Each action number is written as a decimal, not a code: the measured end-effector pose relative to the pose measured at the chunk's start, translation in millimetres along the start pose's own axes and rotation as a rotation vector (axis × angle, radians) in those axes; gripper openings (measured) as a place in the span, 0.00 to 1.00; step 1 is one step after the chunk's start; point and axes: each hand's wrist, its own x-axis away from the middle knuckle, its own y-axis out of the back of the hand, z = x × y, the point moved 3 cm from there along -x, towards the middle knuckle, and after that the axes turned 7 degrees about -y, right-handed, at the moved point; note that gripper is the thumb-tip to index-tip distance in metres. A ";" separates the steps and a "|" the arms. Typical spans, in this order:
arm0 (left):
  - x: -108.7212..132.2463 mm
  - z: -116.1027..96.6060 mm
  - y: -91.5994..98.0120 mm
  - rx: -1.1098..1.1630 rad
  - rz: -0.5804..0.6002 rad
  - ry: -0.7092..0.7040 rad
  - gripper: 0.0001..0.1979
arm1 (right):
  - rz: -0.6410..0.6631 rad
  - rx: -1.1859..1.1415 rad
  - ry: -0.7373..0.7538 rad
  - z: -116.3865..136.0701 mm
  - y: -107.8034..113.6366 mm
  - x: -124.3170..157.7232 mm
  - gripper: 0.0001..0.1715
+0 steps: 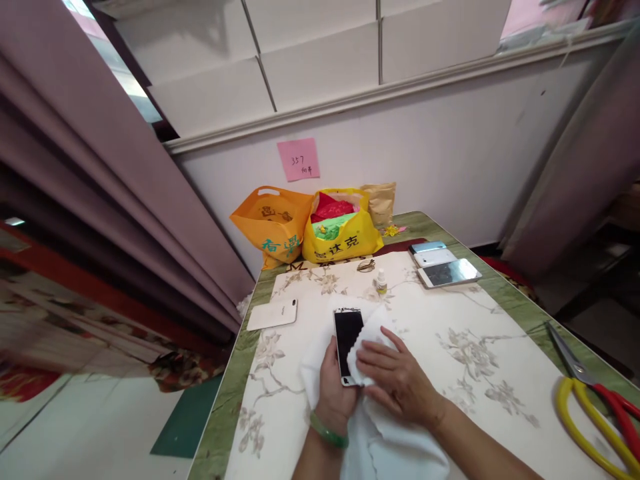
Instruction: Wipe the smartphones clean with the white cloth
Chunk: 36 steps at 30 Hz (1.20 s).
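Observation:
A smartphone [349, 337] with a dark screen and white edges rests in my left hand [336, 393], whose fingers and thumb wrap round its lower part. Above my left wrist sits a green bangle. My right hand [397, 377] presses a white cloth [373, 337] with a scalloped edge against the phone's right side. More of the same cloth spreads beneath both hands and hangs toward me. Left of the phone lies a white phone back cover [273, 315], and a small white bottle [381, 281] with a yellowish label stands beyond my hands.
Several phones [450, 273] lie at the table's right side. Large scissors [580, 380] with yellow and red handles lie at the right edge. An orange bag [273, 223] and a yellow bag [340, 243] stand at the back against the wall, beside a brown packet [381, 203].

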 end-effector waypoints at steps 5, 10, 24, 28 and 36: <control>3.7 -0.7 1.2 -0.008 -0.008 0.039 0.17 | 0.123 -0.069 0.118 6.5 -2.3 -1.5 0.25; 6.8 4.6 -2.2 -0.104 0.020 0.047 0.15 | 0.028 0.108 -0.116 -3.6 -10.0 -5.0 0.31; 3.8 4.8 1.7 -0.075 0.042 0.105 0.18 | 0.099 -0.041 0.031 3.2 -3.9 -4.2 0.23; 2.6 6.7 -0.6 -0.075 0.054 0.046 0.16 | -0.001 0.129 -0.236 -8.9 -12.2 -5.7 0.30; 1.8 2.4 -2.9 -0.034 0.052 0.047 0.17 | -0.041 -0.080 -0.014 3.2 -0.1 -2.0 0.18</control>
